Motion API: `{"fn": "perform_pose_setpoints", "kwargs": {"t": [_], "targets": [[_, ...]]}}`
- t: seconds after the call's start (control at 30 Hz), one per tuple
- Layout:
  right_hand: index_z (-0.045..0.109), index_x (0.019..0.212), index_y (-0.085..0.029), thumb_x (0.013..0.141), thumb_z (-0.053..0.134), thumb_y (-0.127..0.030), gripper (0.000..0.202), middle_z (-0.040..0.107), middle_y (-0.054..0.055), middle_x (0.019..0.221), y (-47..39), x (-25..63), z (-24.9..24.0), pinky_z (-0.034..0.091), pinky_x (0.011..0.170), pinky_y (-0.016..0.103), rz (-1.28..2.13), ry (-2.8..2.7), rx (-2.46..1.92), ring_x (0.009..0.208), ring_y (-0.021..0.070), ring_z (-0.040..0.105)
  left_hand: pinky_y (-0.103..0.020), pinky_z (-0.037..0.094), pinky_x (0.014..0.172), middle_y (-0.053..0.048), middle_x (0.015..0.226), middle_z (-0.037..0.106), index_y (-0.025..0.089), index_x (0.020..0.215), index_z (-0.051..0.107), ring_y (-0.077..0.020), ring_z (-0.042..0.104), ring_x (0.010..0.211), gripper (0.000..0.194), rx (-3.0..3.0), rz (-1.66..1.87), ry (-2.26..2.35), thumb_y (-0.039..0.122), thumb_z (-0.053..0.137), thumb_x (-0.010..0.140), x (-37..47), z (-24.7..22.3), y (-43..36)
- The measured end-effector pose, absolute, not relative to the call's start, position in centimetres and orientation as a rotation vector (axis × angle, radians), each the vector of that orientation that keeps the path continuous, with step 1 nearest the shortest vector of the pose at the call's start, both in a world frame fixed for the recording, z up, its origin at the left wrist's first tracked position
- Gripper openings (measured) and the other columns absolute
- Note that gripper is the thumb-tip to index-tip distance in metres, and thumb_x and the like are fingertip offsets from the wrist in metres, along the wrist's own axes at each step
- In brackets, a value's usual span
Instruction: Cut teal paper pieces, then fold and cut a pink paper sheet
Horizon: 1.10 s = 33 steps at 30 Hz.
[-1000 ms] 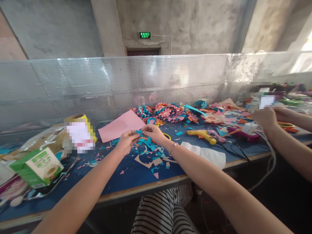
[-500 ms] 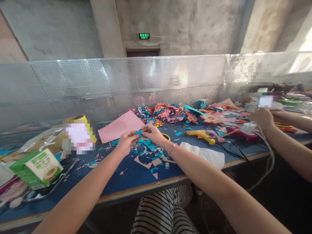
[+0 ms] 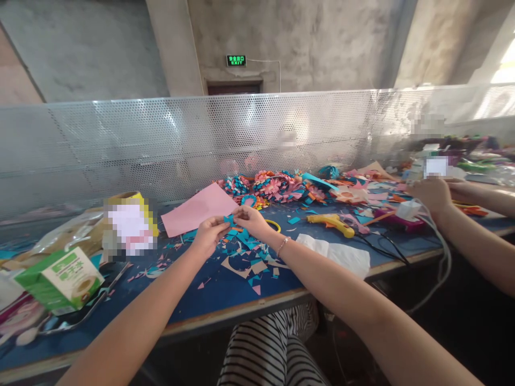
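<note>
Between my two hands is a small blue paper piece (image 3: 229, 220). My left hand (image 3: 210, 234) pinches its left side with thumb and fingers. From the right, my right hand (image 3: 250, 219) grips the same piece, fingers closed; a bracelet circles that wrist. Blue, pink and pale paper scraps (image 3: 245, 249) lie on the blue table (image 3: 201, 305) beneath my hands. Just behind my hands is a flat pink sheet (image 3: 199, 208). A yellow ring-shaped handle (image 3: 274, 225) shows partly beside my right hand.
A yellow glue gun (image 3: 332, 223) and a white plastic sheet (image 3: 336, 253) lie to the right. Paper flowers (image 3: 277, 185) are heaped at the back, before a perforated metal screen (image 3: 161, 142). A green carton (image 3: 60, 281) stands at left. A co-worker's hands (image 3: 432, 195) are at far right.
Both hands keep their hold on the blue paper piece and have hardly moved. The whole view has shifted very slightly.
</note>
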State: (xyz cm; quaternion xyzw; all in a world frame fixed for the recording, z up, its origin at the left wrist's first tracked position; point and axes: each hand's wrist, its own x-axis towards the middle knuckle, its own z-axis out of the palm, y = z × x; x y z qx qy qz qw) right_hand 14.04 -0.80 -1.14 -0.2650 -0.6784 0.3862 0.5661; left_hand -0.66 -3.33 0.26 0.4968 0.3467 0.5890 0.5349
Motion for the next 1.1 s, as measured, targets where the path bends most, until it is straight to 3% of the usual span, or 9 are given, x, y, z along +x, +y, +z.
{"fn": "perform_pose_setpoints", "kwargs": {"t": [1.1], "targets": [[0.055,0.078,-0.017,0.067,0.058,-0.018,0.012,0.056,-0.002,0.068,-0.79,14.07,-1.06,0.048,0.063,0.024,0.961,-1.570,-0.610,0.065,0.0097,0.056,-0.023,0.050,0.068,-0.001,0.063,0.065,0.012,0.064,0.064,-0.0102,0.061,0.061,0.020,1.168,1.389,0.813,0.010,0.076,0.047,-0.60,0.09,-3.19]]}}
